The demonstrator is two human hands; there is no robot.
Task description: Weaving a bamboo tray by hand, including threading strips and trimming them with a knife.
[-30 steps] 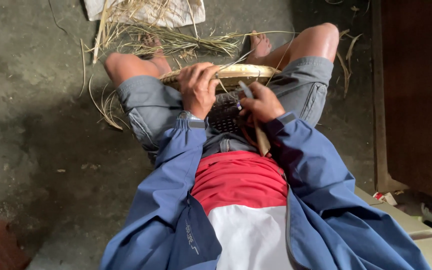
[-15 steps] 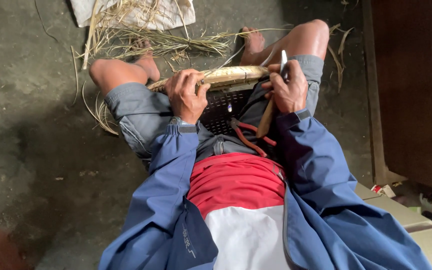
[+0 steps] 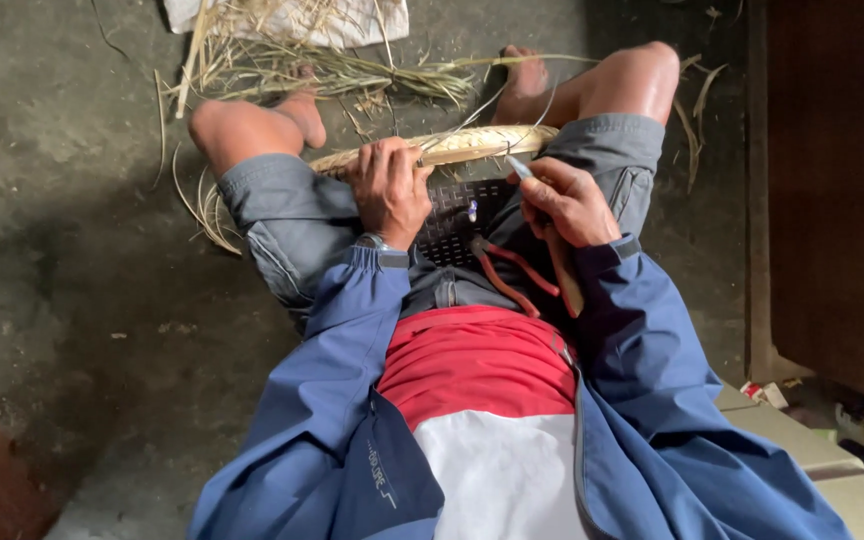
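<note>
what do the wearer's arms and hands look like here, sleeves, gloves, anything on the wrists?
Left hand and right hand are bare, no gloves. Both arms wear long blue jacket sleeves with darker navy cuffs. A watch or band shows at the left wrist.

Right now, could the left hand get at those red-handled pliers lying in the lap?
Probably yes. The left hand grips the basket rim, just above the red-handled pliers, and nothing lies between them, though it would have to release the rim first.

A single head-worn camera looks steeply down, close over the seated person's lap, left hand (image 3: pixel 389 190) and right hand (image 3: pixel 564 203) mid-frame, floor (image 3: pixel 72 250) beyond.
</note>
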